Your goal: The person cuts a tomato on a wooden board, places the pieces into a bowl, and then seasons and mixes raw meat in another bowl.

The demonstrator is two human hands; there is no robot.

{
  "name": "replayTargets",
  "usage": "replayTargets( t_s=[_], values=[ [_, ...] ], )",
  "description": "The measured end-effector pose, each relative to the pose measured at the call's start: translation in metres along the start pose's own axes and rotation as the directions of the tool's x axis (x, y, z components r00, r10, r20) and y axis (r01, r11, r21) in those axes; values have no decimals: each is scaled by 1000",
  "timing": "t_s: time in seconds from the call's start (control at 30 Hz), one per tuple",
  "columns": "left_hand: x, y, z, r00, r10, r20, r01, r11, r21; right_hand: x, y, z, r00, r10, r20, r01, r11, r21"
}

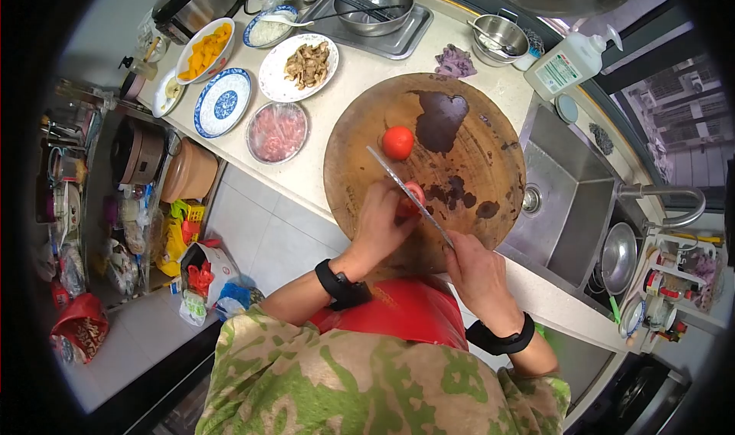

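Observation:
My right hand [476,270] is wrapped round the handle of a kitchen knife [406,190], its blade slanting up and left over the round wooden chopping board [360,121]. Against the blade lies a cut tomato [414,193], its red cut face showing. My left hand [380,222] grips this tomato from the left, fingers closed on it near the blade. A second, whole tomato [397,142] rests on the board just beyond the knife. Dark wet patches mark the board's right side. The blade's lower edge is partly hidden by its angle.
Left of the board stand a bowl of minced meat [277,132], a plate of sliced mushrooms [308,66], a blue-patterned plate [205,113] and a bowl of orange chunks [205,50]. A steel sink [566,182] lies to the right. A metal tray [409,44] with a bowl sits behind.

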State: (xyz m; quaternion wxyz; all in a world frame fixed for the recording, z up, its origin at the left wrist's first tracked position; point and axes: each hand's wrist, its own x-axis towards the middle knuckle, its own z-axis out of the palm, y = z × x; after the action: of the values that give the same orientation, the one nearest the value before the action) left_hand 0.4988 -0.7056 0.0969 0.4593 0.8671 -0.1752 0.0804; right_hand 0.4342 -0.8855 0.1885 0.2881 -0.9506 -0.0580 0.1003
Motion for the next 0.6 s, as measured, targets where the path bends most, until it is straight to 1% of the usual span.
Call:
replayTargets(
  t_s=[0.1, 0.2, 0.27, 0.37, 0.47, 0.6],
  values=[
    [-1, -2, 3, 1000, -2, -23, 2, 1000, -9, 1, -2, -5, 1000, -18, 19, 19, 999, -38],
    [-1, -5, 5, 998, -52, -22, 51, 998, -49, -11, 0, -13, 998, -5, 63, 11, 996, -91],
    [0, -7, 3, 1000, -22, -14, 22, 999, -27, -19, 2, -16, 996, 18, 86, -6, 991, -137],
    [1, -7, 6, 999, 5, -36, -7, 999, -33, -3, -3, -21, 986, 4, 167, 27, 983, -181],
    [4, -6, 3, 999, 29, -40, -30, 999, -41, 27, 5, 4, 988, -79, 132, 101, 980, -169],
    [-3, -8, -1, 999, 27, -28, -28, 999, -42, 34, 12, 20, 993, -112, 29, 114, 987, -111]
  ],
)
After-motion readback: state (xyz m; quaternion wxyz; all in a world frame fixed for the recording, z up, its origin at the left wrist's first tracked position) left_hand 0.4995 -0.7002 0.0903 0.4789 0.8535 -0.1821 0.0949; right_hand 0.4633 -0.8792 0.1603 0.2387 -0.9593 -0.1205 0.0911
